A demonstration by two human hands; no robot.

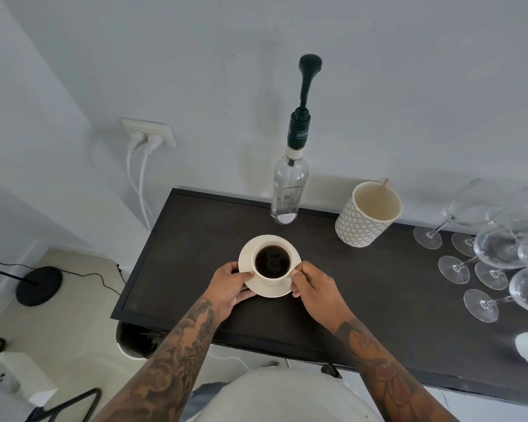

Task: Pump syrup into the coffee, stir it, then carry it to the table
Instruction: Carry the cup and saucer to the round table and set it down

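— Left hand (229, 283)?
— Pinching the saucer's (269, 292) left rim, thumb on top, fingers curled beneath.
— Cup (272, 263)?
— Full of dark coffee, standing on the saucer, over the dark desk (363, 284).
— Right hand (313, 286)?
— Curled on the saucer's right rim beside the cup.
— Further right?
— Pump bottle (290, 190) behind by the wall, then a patterned beaker (368, 216) holding a stirrer (385, 182), then wine glasses (494, 251)

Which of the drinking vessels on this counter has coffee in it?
The cream cup on the saucer, held between both hands. The patterned cup holds only a wooden stirrer; the wine glasses are empty.
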